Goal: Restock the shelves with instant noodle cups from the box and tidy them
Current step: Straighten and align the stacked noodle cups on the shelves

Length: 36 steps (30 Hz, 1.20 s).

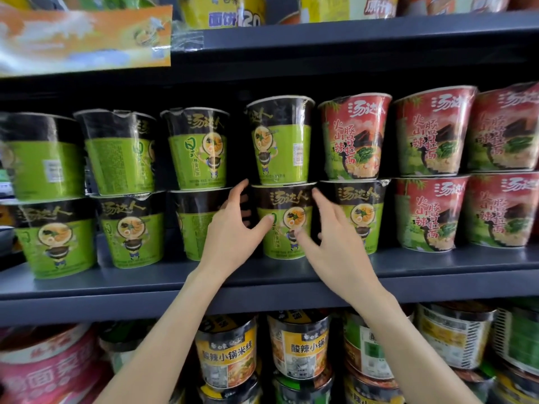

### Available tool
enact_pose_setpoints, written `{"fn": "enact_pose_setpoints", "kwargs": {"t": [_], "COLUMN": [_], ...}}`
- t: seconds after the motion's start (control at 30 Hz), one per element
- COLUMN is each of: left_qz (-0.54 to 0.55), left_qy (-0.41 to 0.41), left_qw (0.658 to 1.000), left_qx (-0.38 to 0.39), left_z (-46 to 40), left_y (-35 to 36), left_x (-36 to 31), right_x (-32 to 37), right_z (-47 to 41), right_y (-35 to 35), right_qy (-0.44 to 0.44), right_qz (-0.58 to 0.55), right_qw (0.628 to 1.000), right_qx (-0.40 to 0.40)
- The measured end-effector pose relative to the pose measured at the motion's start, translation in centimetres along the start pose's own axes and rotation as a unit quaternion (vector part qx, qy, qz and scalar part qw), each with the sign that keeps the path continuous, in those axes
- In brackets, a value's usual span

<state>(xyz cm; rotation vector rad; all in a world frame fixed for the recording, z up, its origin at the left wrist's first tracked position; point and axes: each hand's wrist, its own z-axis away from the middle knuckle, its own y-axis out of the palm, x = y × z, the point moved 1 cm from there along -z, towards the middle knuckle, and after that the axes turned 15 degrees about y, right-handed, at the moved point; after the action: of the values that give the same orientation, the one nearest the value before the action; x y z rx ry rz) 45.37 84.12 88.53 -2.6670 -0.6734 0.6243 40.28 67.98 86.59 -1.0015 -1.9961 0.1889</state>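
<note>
Instant noodle cups fill the middle shelf [175, 282] in two stacked tiers, and we see both of our hands reaching to one green cup [287, 220] in the lower tier, near the middle of the shelf and close to its front edge. Our left hand [233, 228] comes in from the left side of that cup, its fingers [237, 189] spread and fairly straight beside the cup's upper wall while the thumb touches the cup's green front; it grips nothing. Our right hand [335, 243] is at the cup's right side, fingers loosely spread, the thumb lying across the lower front of the cup and the forefinger up by its dark rim; whether it presses or only brushes the cup we cannot tell, as the hand is a little blurred. On top of this cup stands another green cup [278, 141], upright, turned so its picture faces left of centre. To the left the same green cups run toward the shelf's left end, two high, some lids dented. To the right sits one more green cup in the lower tier, then red cups [431, 135] stacked two high toward the right end. On the shelf below we see yellow-labelled tubs [226, 354] and a pink tub [43, 371] at the left.
</note>
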Motion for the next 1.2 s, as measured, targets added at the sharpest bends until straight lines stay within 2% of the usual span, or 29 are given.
{"fn": "enact_pose_setpoints", "kwargs": {"t": [0.07, 0.13, 0.2, 0.33, 0.5, 0.77, 1.2], "left_qz": [0.020, 0.062, 0.123, 0.187, 0.176, 0.119, 0.118], "left_qy": [0.007, 0.017, -0.005, -0.060, 0.006, 0.049, 0.067], "left_qw": [0.999, 0.995, 0.989, 0.978, 0.980, 0.987, 0.986], "left_qx": [-0.034, -0.070, -0.085, -0.068, -0.092, -0.095, -0.097], "left_z": [-0.4, -1.4, -3.1, -5.3, -4.2, -3.8, -3.7], "left_y": [-0.3, -0.8, -1.1, -0.9, -0.8, -0.9, -0.7], "left_x": [-0.7, -1.8, -2.5, -2.7, -2.9, -2.2, -1.6], "right_x": [1.0, 2.3, 3.4, 4.2, 3.8, 4.0, 4.3], "right_z": [-0.2, -1.0, -2.1, -4.0, -5.2, -5.9, -6.1], "right_y": [-0.8, -1.5, -1.7, -1.1, -1.3, -1.3, -0.9], "right_qy": [-0.046, -0.093, -0.111, -0.065, -0.032, -0.017, -0.007], "right_qz": [-0.004, -0.026, -0.029, -0.026, -0.042, -0.043, 0.030], "right_qw": [0.994, 0.984, 0.984, 0.996, 0.999, 0.999, 1.000], "right_qx": [-0.102, -0.151, -0.134, -0.046, -0.012, 0.002, -0.003]}}
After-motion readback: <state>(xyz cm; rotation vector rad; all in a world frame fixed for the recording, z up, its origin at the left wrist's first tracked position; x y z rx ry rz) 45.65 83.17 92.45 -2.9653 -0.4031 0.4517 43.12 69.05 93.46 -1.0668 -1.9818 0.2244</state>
